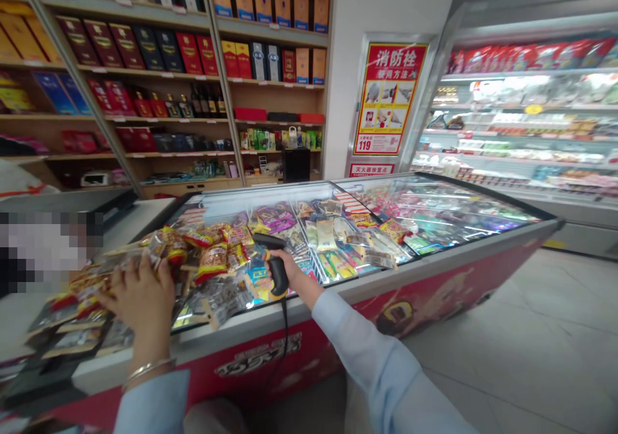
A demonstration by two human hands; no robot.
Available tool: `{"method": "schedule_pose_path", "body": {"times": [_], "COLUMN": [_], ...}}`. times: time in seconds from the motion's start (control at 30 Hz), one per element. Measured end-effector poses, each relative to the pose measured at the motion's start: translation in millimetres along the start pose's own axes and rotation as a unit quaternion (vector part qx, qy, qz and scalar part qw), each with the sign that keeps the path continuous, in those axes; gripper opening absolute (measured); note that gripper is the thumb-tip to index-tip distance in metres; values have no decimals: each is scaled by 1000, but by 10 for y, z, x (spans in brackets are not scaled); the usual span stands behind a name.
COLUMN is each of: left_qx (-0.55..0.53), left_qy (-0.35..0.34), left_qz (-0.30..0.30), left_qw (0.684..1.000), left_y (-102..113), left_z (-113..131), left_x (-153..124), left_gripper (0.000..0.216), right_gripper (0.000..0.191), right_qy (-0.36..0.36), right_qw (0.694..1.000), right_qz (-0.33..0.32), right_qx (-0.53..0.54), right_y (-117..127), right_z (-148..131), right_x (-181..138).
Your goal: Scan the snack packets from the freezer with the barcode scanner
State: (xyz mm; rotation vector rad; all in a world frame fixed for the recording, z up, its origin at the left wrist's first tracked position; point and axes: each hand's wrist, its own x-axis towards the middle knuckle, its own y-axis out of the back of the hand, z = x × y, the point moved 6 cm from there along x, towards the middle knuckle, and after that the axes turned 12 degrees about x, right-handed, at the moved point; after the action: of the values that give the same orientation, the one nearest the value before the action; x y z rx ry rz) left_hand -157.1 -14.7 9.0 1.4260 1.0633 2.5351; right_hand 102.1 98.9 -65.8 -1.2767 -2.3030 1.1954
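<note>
My right hand (294, 272) is wrapped around the handle of a black barcode scanner (279, 279), with a cord hanging below it. The scanner's head is over the glass top of a chest freezer, above the packaged goods. My left hand (143, 295), a bracelet at its wrist, lies palm down with fingers spread over a pile of snack packets (89, 295) at the freezer's left end. Red and yellow snack bags (212, 261) lie just to the right of that hand. A clear-and-dark packet (224, 299) rests near the front edge.
The chest freezer (386, 299) runs across in front of me, with more packets on its glass. Shelves of boxed goods (188, 54) stand behind. A lit refrigerated display (531, 125) is at the right, beyond tiled floor (521, 350). A blurred-out patch covers the far left.
</note>
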Motion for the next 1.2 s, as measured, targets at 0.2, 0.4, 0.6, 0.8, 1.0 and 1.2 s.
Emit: {"method": "schedule_pose_path", "body": {"times": [0.2,0.4,0.6,0.8,1.0,1.2], "left_qx": [-33,-104,-211,-276,-271,-211], "left_qy": [16,-21,-154,-256,-346,-388], "left_qz": [12,38,-43,-87,-154,-262], "left_qw": [999,994,964,923,885,858], "left_y": [90,373,404,344,91,-382], "left_z": [21,664,1922,3038,3870,4282], "left_x": [12,60,-291,-909,-1469,-1868], "left_gripper": [55,63,60,54,59,64], "right_gripper": [24,22,23,22,21,22], "right_qy": [7,93,184,278,339,337], "right_qw": [1000,996,982,953,921,910], "right_qz": [12,9,32,120,193,242], "right_qx": [0,-3,-13,-12,-4,19], "right_y": [-35,-65,208,817,1453,2043], "right_z": [9,-413,-1335,-2120,-2565,-2559], "right_x": [-3,-130,-619,-1300,-1791,-1880]}}
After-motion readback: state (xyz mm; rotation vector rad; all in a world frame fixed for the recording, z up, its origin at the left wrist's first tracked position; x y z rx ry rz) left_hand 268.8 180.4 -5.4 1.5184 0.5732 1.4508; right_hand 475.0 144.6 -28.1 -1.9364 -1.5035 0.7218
